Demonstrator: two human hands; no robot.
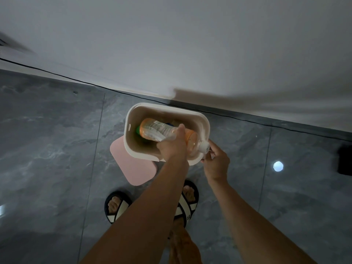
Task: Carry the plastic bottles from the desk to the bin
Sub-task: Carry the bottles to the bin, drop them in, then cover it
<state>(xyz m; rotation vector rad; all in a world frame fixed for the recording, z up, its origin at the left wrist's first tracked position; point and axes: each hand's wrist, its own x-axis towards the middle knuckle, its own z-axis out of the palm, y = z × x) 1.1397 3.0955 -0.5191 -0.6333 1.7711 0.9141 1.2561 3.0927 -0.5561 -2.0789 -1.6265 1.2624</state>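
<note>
A clear plastic bottle (pixel 162 130) with an orange label and a white cap lies sideways over the open mouth of a white bin (pixel 202 121) on the floor. My left hand (pixel 172 147) grips the bottle around its middle from above. My right hand (pixel 216 161) is at the bin's near right corner, with its fingers curled right by the bottle's cap. Whether they pinch the cap or the rim is unclear. Inside the bin a green thing (pixel 137 130) shows under the bottle.
The bin stands against a white wall, with a thin black cable (pixel 57 75) running along the wall's foot. A pink lid (pixel 133 166) lies on the grey tiles beside the bin. My sandalled feet (pixel 116 206) are just below it. A dark object (pixel 344 161) sits at the right edge.
</note>
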